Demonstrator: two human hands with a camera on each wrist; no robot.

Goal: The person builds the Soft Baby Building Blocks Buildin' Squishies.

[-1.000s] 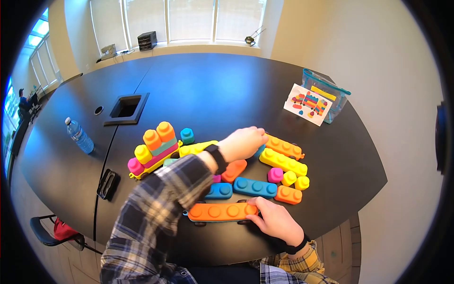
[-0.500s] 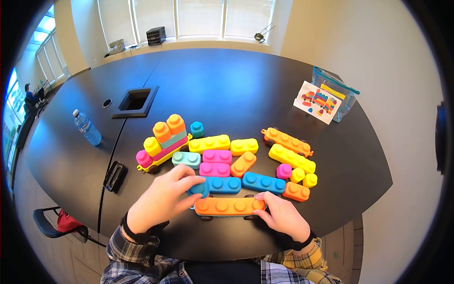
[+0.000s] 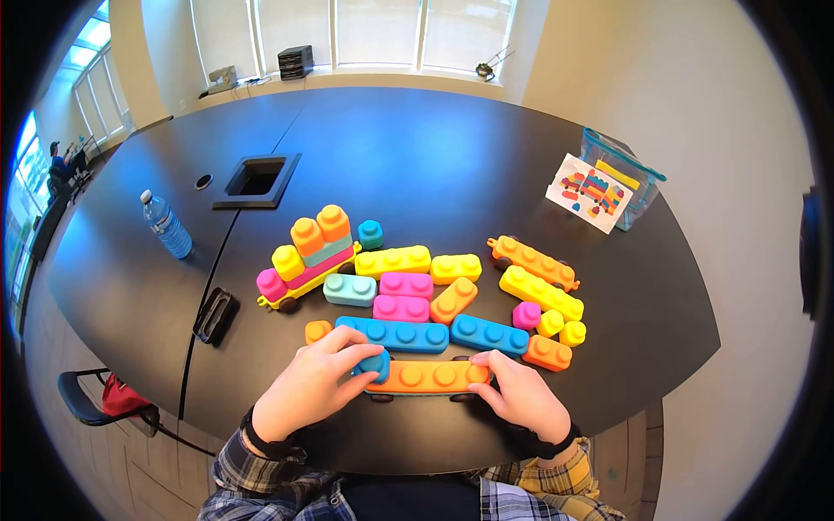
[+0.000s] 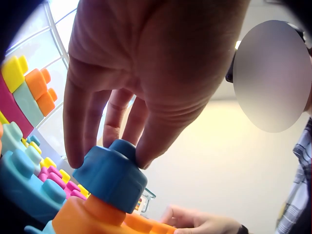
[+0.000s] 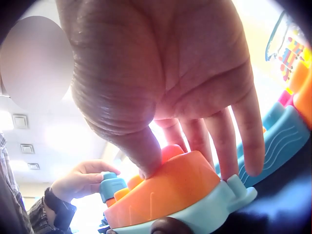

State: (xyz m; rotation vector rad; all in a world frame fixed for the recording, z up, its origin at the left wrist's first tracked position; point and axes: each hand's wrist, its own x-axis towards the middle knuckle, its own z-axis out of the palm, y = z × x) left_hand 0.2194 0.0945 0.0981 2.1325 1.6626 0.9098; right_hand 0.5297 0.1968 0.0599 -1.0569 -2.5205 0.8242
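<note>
My left hand (image 3: 313, 382) pinches a small blue block (image 4: 109, 178) between thumb and fingers. That block sits over the left-end stud of a long orange block (image 3: 428, 379), slightly tilted in the left wrist view. Under the orange block is a light blue wheeled base (image 5: 209, 214), standing close to the table's front edge. At the opposite end, my right hand (image 3: 530, 398) grips the orange block, its thumb in front and fingers behind the end stud. Just behind lie two long blue blocks, one on the left (image 3: 395, 334) and one on the right (image 3: 489, 334).
A stacked wheeled car (image 3: 308, 265) stands left of loose yellow (image 3: 393, 260), pink (image 3: 404, 308) and orange (image 3: 454, 300) blocks. To the right sits an orange wheeled base (image 3: 532, 262). Farther out are a picture card (image 3: 589, 193), clear pouch (image 3: 643, 204), water bottle (image 3: 165, 224) and black case (image 3: 215, 315).
My left hand has come back from the far blocks with the small blue block and brought it onto the orange block's left end. My right hand keeps its hold on the right end.
</note>
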